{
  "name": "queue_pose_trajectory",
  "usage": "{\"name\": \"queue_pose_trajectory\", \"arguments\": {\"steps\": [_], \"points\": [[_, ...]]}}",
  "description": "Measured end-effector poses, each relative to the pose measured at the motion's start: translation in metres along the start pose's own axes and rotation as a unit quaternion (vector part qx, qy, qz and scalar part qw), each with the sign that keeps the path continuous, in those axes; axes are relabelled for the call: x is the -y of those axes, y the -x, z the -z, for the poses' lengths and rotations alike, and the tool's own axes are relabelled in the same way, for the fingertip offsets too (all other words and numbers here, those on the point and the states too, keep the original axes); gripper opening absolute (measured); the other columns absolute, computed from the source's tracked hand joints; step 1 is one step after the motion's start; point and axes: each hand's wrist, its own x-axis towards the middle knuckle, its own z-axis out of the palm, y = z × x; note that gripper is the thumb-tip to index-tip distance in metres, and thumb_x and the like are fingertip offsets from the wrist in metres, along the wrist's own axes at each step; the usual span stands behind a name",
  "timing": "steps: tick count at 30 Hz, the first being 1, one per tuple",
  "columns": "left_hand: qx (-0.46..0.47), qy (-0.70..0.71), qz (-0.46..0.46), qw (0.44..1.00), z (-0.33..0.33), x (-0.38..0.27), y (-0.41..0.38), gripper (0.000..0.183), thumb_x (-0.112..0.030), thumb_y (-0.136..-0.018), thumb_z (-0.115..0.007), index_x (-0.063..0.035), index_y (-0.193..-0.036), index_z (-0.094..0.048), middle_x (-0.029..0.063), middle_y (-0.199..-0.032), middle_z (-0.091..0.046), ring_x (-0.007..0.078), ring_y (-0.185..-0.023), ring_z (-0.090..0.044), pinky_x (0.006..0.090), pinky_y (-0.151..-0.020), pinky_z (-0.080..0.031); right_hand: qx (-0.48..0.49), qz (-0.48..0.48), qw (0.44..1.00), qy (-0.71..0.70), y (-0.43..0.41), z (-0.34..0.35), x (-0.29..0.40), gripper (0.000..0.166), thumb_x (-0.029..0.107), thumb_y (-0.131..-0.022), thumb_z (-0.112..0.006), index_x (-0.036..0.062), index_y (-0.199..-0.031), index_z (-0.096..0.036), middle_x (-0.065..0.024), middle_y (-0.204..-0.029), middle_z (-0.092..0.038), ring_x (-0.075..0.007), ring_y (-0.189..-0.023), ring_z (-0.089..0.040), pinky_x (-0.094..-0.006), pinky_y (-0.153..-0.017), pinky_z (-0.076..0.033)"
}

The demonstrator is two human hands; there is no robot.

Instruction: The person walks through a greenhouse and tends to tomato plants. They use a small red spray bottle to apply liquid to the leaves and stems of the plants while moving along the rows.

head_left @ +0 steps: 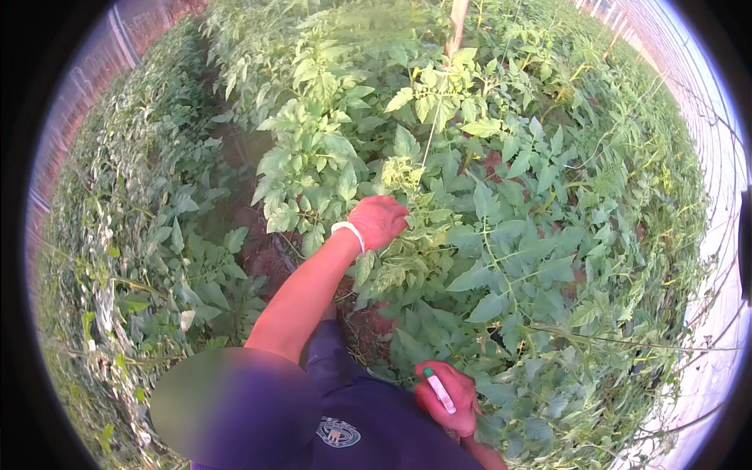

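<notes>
My left hand (379,222), with a white band around its wrist, reaches to the top of a tomato plant (405,258). Its fingertips lie against the leaves, and whether they pinch a stem cannot be told. Just above them are pale, curled shoot tips (401,174) and a thin string (430,135) running upward. Low in the view, close to my dark shirt, my right hand (447,399) holds a small white tube (439,390) with a green cap, which bears writing.
Dense tomato foliage (499,252) surrounds both hands. A narrow soil path (258,252) runs along the left, with another plant row beyond. A wooden stake (457,26) stands at the top. White sheeting (719,235) and wires curve along the right edge.
</notes>
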Motion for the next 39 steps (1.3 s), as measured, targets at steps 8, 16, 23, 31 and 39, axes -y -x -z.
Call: {"name": "queue_pose_trajectory", "arguments": {"steps": [8,16,23,31,39], "points": [[0.207,0.724,0.160,0.638,-0.045,0.046,-0.035,0.053,-0.045,-0.104,-0.040,0.0028,-0.116,-0.061,0.0134,-0.101,-0.065,0.0300,-0.095,-0.067,0.0443,-0.085,-0.059,-0.136,0.023,0.989,0.055,-0.123,-0.071,0.006,0.027,0.011,-0.084,-0.071,0.0058,-0.110,-0.064,-0.0146,-0.096,-0.068,-0.0332,-0.083,-0.068,-0.0379,-0.072,-0.055],[0.311,0.739,0.173,0.572,-0.036,0.083,-0.035,0.051,-0.044,-0.102,-0.045,0.0019,-0.122,-0.058,0.0147,-0.109,-0.065,0.0306,-0.099,-0.068,0.0434,-0.087,-0.058,-0.254,-0.205,0.942,0.082,-0.244,-0.113,-0.015,0.023,0.030,-0.088,-0.066,0.0086,-0.098,-0.068,-0.0189,-0.084,-0.068,-0.0376,-0.081,-0.066,-0.0458,-0.074,-0.053],[0.343,0.752,0.174,0.535,-0.029,0.102,-0.039,0.047,-0.042,-0.102,-0.047,-0.0014,-0.120,-0.060,0.0166,-0.115,-0.068,0.0293,-0.102,-0.069,0.0403,-0.085,-0.058,-0.216,-0.254,0.936,0.114,-0.271,-0.112,-0.009,0.030,0.034,-0.088,-0.064,0.0053,-0.093,-0.069,-0.0214,-0.091,-0.069,-0.0401,-0.087,-0.066,-0.0466,-0.077,-0.052],[0.302,0.714,0.188,0.603,-0.025,0.092,-0.043,0.038,-0.040,-0.099,-0.058,-0.0042,-0.111,-0.060,0.0116,-0.102,-0.068,0.0252,-0.094,-0.070,0.0341,-0.076,-0.060,-0.243,-0.262,0.924,0.139,-0.270,-0.104,0.005,0.031,0.035,-0.089,-0.066,0.0044,-0.096,-0.069,-0.0154,-0.084,-0.069,-0.0276,-0.079,-0.068,-0.0385,-0.074,-0.052],[0.258,0.713,0.206,0.619,-0.031,0.075,-0.034,0.036,-0.042,-0.096,-0.062,-0.0062,-0.101,-0.060,0.0089,-0.099,-0.067,0.0215,-0.082,-0.069,0.0332,-0.075,-0.058,-0.181,-0.243,0.937,0.175,-0.259,-0.103,-0.011,0.035,0.040,-0.090,-0.059,0.0095,-0.105,-0.068,-0.0219,-0.095,-0.070,-0.0417,-0.094,-0.066,-0.0496,-0.084,-0.053]]}}
